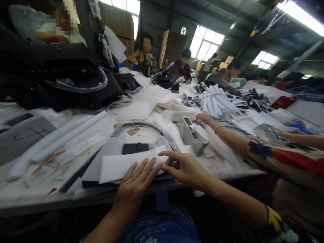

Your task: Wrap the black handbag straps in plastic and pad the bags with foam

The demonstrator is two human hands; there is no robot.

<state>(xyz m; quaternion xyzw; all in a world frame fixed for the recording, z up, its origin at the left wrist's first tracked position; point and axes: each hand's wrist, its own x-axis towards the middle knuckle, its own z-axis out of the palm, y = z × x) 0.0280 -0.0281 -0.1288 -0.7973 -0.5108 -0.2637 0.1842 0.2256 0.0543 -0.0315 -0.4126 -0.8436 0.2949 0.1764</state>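
A white foam sheet (113,167) lies across a dark bag (86,184) with pale tissue around it, near the table's front edge. My left hand (135,182) rests flat on the foam, fingers stretched out. At the sheet's right end, my right hand (184,167) has its thumb and index finger curled toward each other in a pinch on the foam. Behind the foam shows a black strap piece (135,148). The bag's wrapped handle (141,125) arches away from me, with a brown paper tag (133,131) inside its loop.
A grey tape dispenser (193,136) stands right of the bag. A co-worker's arm (227,135) reaches in from the right. White wrapped rolls (60,135) lie left, below large black bags (71,74). Wrapped handles (215,101) are heaped farther back, with several people beyond.
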